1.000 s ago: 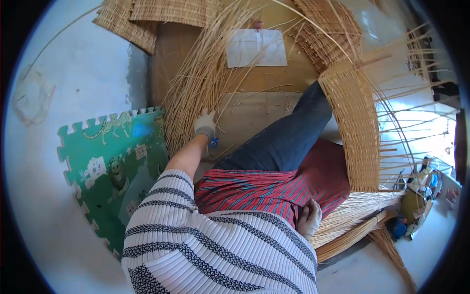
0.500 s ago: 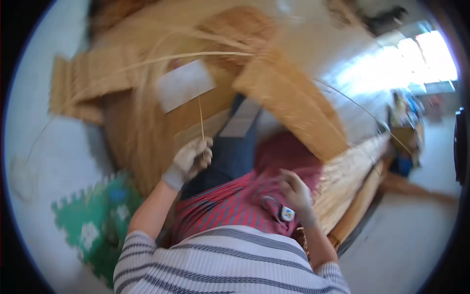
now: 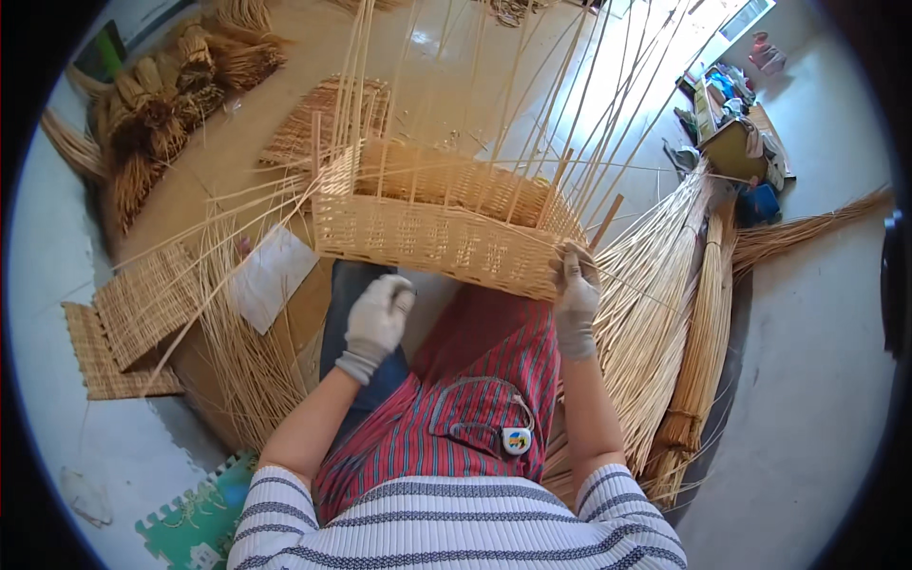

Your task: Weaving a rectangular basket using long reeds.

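A half-woven rectangular wicker basket (image 3: 446, 242) is tilted above my lap, its long uncut stakes rising from the far side. My right hand (image 3: 576, 290), in a pale work glove, grips the basket's lower right corner. Just below the basket's left part is my left hand (image 3: 378, 318), also gloved, with its fingers curled closed. Whatever those fingers may hold is hidden. Loose wicker strands (image 3: 237, 256) stick out from the basket's left end. A small round white tape measure (image 3: 516, 440) lies on the red striped apron (image 3: 418, 437) over my lap.
Bundles of long wicker rods (image 3: 655, 313) lie at the right. Woven panels (image 3: 152, 304) and a white sheet (image 3: 273, 278) are at the left, near a green foam mat (image 3: 195, 522). More tied bundles (image 3: 166, 104) stand at the far left. A box of odds and ends (image 3: 736, 142) stands far right.
The basket is now in front of me with my right hand on its corner. My right hand has moved up from my lap. The thin strand seen in my left hand no longer shows.
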Action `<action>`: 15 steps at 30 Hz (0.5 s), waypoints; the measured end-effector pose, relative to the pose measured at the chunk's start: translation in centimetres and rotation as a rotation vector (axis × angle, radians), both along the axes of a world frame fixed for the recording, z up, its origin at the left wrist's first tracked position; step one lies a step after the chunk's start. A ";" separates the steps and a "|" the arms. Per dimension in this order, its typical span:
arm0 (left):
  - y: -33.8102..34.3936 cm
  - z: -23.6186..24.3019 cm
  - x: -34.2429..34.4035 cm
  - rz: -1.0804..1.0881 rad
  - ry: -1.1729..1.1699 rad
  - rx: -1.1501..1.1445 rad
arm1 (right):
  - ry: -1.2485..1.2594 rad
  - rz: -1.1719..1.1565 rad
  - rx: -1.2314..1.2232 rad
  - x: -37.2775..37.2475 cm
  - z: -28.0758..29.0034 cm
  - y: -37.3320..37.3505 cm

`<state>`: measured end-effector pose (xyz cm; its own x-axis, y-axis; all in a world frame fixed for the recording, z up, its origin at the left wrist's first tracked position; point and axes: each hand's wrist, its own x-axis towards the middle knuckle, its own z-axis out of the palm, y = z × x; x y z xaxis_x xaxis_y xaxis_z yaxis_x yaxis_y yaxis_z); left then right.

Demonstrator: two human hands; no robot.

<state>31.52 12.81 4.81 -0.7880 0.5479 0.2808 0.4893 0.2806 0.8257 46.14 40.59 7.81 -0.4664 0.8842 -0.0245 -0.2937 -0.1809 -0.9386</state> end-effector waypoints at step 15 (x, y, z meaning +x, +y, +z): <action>15.0 -1.3 -5.8 -0.285 0.780 -0.528 | -0.308 -0.024 0.643 -12.2 0.0 6.8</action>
